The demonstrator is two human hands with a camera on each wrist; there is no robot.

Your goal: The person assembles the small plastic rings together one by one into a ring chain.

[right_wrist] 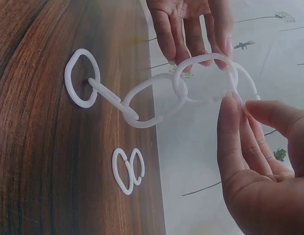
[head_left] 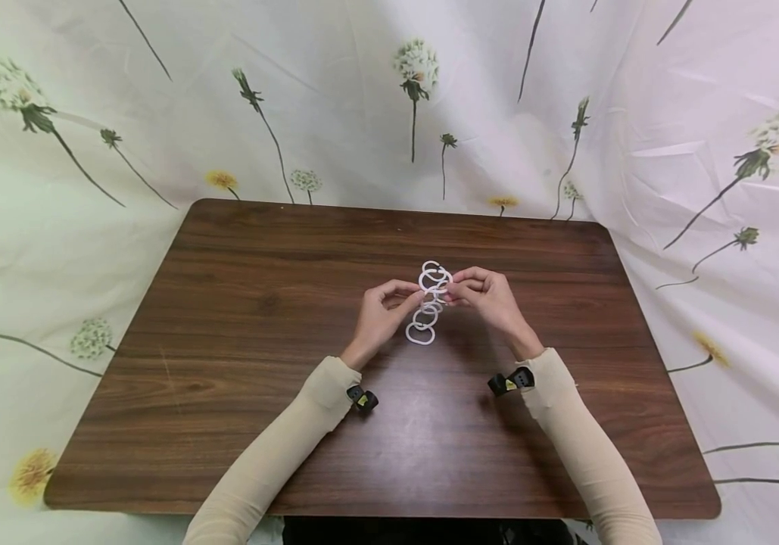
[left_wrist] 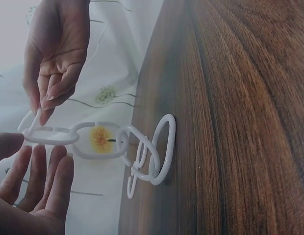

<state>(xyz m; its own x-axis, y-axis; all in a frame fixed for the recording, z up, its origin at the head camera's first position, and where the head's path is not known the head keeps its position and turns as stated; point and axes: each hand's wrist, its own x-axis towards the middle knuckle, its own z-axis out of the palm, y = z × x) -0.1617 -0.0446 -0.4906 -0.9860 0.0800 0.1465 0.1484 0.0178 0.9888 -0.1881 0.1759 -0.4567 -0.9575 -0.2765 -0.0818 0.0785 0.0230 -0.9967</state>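
Note:
A chain of white plastic links (head_left: 425,316) hangs between both hands, its lower end on the table. My left hand (head_left: 378,316) pinches one upper link (left_wrist: 51,141) between thumb and fingertips. From the right, my right hand (head_left: 493,299) pinches the adjoining end link (right_wrist: 247,78), which passes through the left hand's link. Lower links slant down to an oval link (right_wrist: 82,78) standing tilted on the wood. Beyond the chain, two smaller-looking white links (right_wrist: 123,171) lie together on the table; whether they are hooked together I cannot tell.
The brown wood-grain table (head_left: 246,333) has rounded corners and extends around the hands. A white cloth with dandelion prints (head_left: 362,98) hangs behind it and at both sides. Black wrist cameras (head_left: 363,398) are strapped over the cream sleeves (head_left: 273,454).

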